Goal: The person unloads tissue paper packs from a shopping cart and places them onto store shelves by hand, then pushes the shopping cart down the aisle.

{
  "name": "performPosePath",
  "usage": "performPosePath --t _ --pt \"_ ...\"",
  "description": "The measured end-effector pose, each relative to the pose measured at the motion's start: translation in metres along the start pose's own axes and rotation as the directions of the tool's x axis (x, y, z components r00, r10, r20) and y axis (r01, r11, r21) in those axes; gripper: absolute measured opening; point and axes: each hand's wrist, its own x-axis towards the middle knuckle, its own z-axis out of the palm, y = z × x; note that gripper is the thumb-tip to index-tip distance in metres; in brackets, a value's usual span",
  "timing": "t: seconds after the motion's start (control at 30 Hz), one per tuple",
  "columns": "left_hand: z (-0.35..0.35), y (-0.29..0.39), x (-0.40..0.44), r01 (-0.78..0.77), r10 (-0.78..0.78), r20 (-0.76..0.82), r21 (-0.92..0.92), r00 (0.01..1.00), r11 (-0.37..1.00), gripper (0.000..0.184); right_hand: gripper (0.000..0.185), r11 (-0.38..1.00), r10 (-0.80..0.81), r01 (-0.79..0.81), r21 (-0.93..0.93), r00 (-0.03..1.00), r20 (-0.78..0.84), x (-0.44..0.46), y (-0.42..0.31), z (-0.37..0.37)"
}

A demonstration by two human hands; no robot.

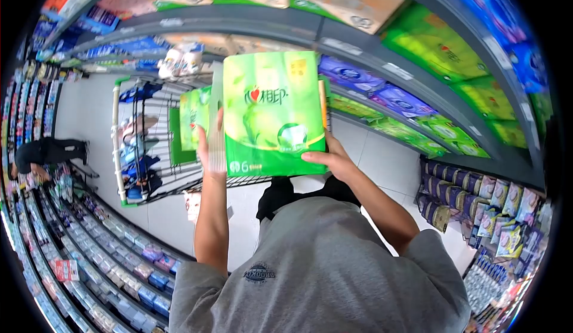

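Note:
A large green pack of tissues (271, 118), with a red heart logo and a "6" on its front, is held up before my chest. My left hand (209, 151) presses against its left side, over a clear wrapper edge. On the lower right corner is my right hand (328, 157), its thumb lying across the front and the other fingers hidden behind. Behind the pack stands a shopping cart (116, 142) with a white and green frame. Another green tissue pack (190, 118) is in the cart, partly hidden by my left hand.
Shelves of tissue packs (441, 52) rise ahead and to the right, including purple packs (352, 73). Hanging packets (495, 192) are at the right. Along the left run shelves of small goods (101, 243). A person in dark clothes (51, 154) bends beside them.

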Motion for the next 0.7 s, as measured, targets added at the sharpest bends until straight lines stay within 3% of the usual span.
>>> performPosePath --t 0.03,0.07,0.1,0.13,0.17,0.2,0.3,0.5,0.57,0.63,0.7 --pt "0.002 -0.023 0.002 0.069 -0.070 0.043 0.034 0.997 0.997 0.066 0.088 0.999 -0.035 0.035 -0.020 0.999 0.003 -0.010 0.002 -0.023" --pt "0.007 -0.045 -0.001 0.121 -0.052 -0.236 0.287 0.970 0.950 0.055 0.085 0.997 -0.075 0.075 -0.026 0.997 0.009 -0.021 0.001 -0.041" --pt "0.025 -0.059 -0.001 0.268 -0.172 -0.345 0.256 0.923 0.929 0.043 0.083 0.991 -0.124 0.124 -0.047 0.992 -0.006 -0.032 -0.004 -0.062" --pt "0.019 -0.082 0.002 0.296 -0.276 -0.148 0.144 0.950 0.944 0.040 0.083 0.987 -0.131 0.128 -0.100 0.991 -0.020 -0.045 -0.006 -0.086" --pt "0.061 -0.095 -0.014 0.281 -0.230 -0.211 0.254 0.950 0.926 0.040 0.082 0.980 -0.135 0.129 -0.152 0.990 -0.034 -0.058 -0.010 -0.110" --pt "0.077 -0.108 -0.022 0.292 -0.258 -0.145 0.315 0.955 0.903 0.046 0.083 0.983 -0.148 0.143 -0.118 0.989 -0.028 -0.072 -0.015 -0.129" --pt "0.119 -0.163 -0.040 0.256 -0.214 -0.145 0.410 0.966 0.875 0.067 0.087 0.973 -0.221 0.222 -0.069 0.975 0.024 -0.105 -0.019 -0.191" --pt "0.197 -0.229 -0.066 0.185 -0.147 -0.122 0.411 0.982 0.893 0.076 0.078 0.947 -0.320 0.318 -0.041 0.945 -0.065 -0.157 -0.043 -0.278" --pt "0.231 -0.240 -0.069 0.137 -0.117 -0.072 0.457 0.991 0.879 0.080 0.077 0.934 -0.337 0.351 0.062 0.927 -0.167 -0.173 -0.047 -0.300" --pt "0.263 -0.243 -0.066 0.051 -0.133 0.100 0.578 0.986 0.815 0.086 0.079 0.901 -0.354 0.407 0.148 0.890 -0.288 -0.198 -0.066 -0.316" --pt "0.307 -0.244 -0.074 0.020 -0.162 0.159 0.651 0.974 0.759 0.091 0.079 0.847 -0.443 0.517 0.127 0.816 -0.372 -0.222 -0.078 -0.333"
